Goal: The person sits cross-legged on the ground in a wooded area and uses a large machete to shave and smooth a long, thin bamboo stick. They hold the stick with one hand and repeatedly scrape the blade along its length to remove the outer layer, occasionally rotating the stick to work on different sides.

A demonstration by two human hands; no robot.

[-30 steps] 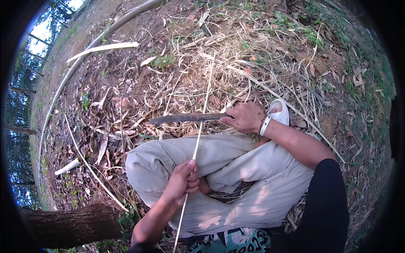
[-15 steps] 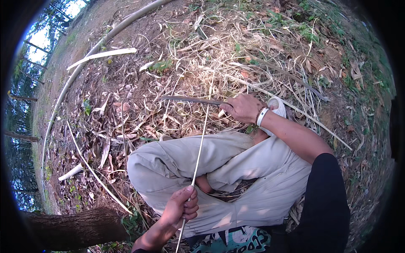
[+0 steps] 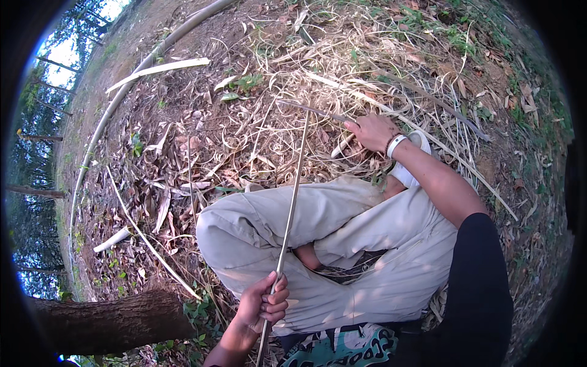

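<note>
My left hand [image 3: 266,306] is closed in a fist around a long, narrow bamboo strip [image 3: 292,205]. The strip slants away from me over my lap, its lower end running out below the fist. My right hand [image 3: 376,133] grips a knife, with the handle mostly hidden in the fingers. The thin dark blade [image 3: 315,112] points left and meets or crosses the strip near its far end; whether the edge touches cannot be made out. Under the blade, curly pale shavings [image 3: 287,147] cover the ground.
My crossed legs in pale trousers [image 3: 263,214] lie beneath the strip. A split pale piece [image 3: 162,67] and a long pole [image 3: 113,110] lie at the far left. Another long strip [image 3: 422,128] lies beyond my right hand. A tree trunk [image 3: 110,321] stands at the lower left.
My right hand and knife have moved away from me, toward the far end of the strip. The blade is tilted differently. My left hand keeps its grip, and the view has shifted slightly.
</note>
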